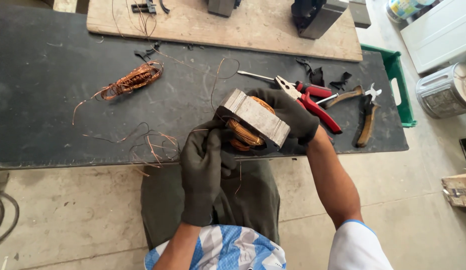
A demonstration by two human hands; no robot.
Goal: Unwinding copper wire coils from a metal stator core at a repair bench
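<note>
A: What are the hands doing?

B: Both are wearing dark gloves & gripping a grey metal motor stator (pixel 255 117), a blocky steel core w/ copper winding (pixel 244 135) showing inside it. The stator is being held in the air just above the near edge of the black workbench (pixel 53 100), over the person's lap.

A: Which hand is where?

B: The right hand (pixel 288 112) is wrapping round the far side of the stator, fingers closed on it. The left hand (pixel 205 167) is sitting at the near lower end, fingers curled in at the winding; can't tell if it's pinching a wire or just pressing the core. The hands are close together w/ the stator between them.

A: What's around them?

B: Just right of the right hand, red-handled pliers (pixel 310 100) are lying on the bench, nearly touching the glove. Further right, brown-handled cutters (pixel 365 112) are lying near the bench's end. To the left, well apart from the hands, a pulled bundle of copper wire (pixel 130 80) is lying on the bench, & loose copper strands (pixel 153 145) are trailing near the front edge beside the left hand. Behind, a wooden board (pixel 223 30) is lying across the bench. A green crate (pixel 398 75) is showing past the right end & a metal can (pixel 445 90) is standing on the floor
</note>
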